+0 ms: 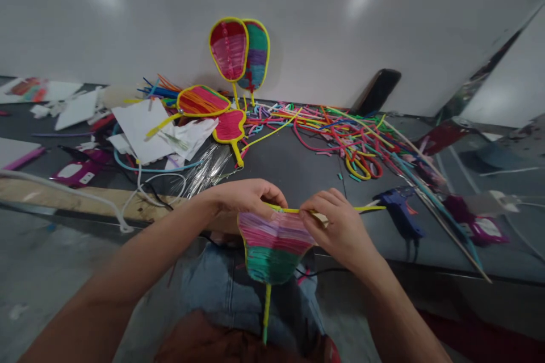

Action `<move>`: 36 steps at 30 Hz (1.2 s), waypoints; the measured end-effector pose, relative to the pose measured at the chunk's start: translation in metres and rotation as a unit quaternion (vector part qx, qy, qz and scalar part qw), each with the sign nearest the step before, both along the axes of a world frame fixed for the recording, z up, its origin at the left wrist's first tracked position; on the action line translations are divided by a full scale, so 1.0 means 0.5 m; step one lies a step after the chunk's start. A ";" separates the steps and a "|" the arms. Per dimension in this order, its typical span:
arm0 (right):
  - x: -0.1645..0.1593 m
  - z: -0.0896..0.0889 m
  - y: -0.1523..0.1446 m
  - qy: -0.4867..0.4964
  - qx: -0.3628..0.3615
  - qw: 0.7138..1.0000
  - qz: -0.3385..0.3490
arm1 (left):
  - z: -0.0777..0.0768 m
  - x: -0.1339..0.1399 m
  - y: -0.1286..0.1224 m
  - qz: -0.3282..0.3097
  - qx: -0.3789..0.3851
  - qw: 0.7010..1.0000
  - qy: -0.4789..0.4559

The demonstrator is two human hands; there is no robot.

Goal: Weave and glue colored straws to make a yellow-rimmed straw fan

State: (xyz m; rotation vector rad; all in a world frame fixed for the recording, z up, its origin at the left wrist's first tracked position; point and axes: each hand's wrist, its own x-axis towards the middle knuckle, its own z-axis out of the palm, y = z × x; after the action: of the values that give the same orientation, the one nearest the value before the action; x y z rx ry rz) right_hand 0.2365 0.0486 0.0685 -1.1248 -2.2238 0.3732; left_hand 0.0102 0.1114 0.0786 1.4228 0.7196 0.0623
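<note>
- Gripped at its upper edge by both hands, a small woven fan (275,249) is held over the person's lap, close to the near edge of the table (298,164).
- Fingers of the left hand (242,197) are closed on the fan's top left corner; fingers of the right hand (336,227) are pinched together on a yellow strip (366,208) running along the top edge and out to the right.
- Pink and purple bands are seen in the fan's upper part, green bands below, with a yellow-green handle (266,312) pointing down toward the lap.
- Just right of the right hand, a blue glue gun (400,210) is laid on the table.
- Left of the hands, a wooden slat (63,198) and white cords are seen.
- Farther back, a tangle of coloured strips (340,130) is spread across the table, with white paper sheets (140,127) to its left.
- Two flat fans (213,110) are laid near the paper.
- Against the white wall, two finished fans (240,51) are stood upright, overlapping.
</note>
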 end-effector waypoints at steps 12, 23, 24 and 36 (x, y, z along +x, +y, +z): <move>-0.020 -0.001 -0.004 -0.028 0.013 0.999 -0.011 | 0.011 0.010 -0.002 0.000 0.038 0.999 0.025; -0.021 0.002 -0.009 -0.036 0.034 0.999 -0.017 | 0.013 0.023 -0.005 0.041 0.026 0.998 0.031; -0.022 0.003 -0.009 -0.040 0.035 0.998 -0.016 | 0.013 0.023 -0.004 0.040 0.027 0.998 0.030; 0.001 -0.009 -0.020 0.051 -0.035 0.997 -0.053 | 0.006 0.011 -0.015 0.094 -0.003 0.995 0.019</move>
State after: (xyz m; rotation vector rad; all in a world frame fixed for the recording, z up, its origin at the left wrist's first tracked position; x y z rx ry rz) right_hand 0.2368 0.0386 0.0640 -1.2281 -2.0672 0.4552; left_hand 0.0157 0.1038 0.0816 1.3493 0.8828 0.1798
